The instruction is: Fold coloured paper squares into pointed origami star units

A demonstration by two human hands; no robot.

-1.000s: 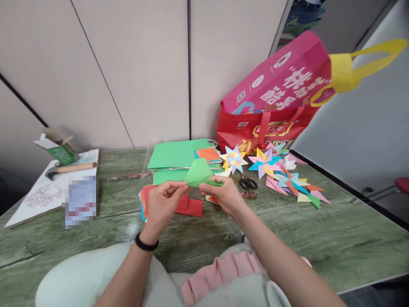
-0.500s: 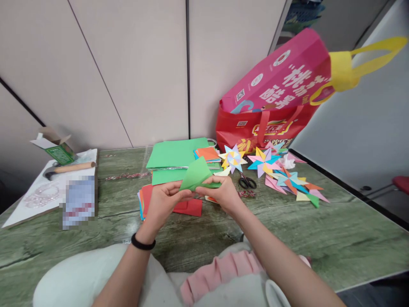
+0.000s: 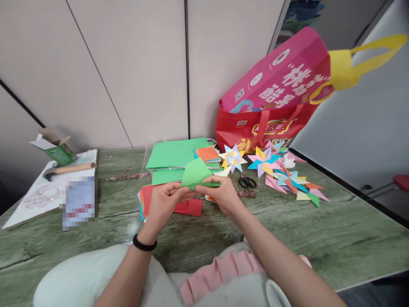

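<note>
Between my two hands is a piece of green folded paper, held just above the table with its broad flap standing up. My left hand pinches its left lower edge between thumb and fingers. My right hand grips the narrower right end, its thumb near the middle crease. Behind the hands lie large green paper sheets and a small stack of coloured squares topped with orange. Red paper lies on the table beneath the hands, partly hidden by them.
Black-handled scissors, a pastel paper star, another star and loose folded pieces lie to the right. A red bag stands behind them. At the left are a hammer-like tool and an opened box.
The green paper's upright flap has tipped slightly, its top corner now a little lower. Both hands keep their hold and have barely moved.
</note>
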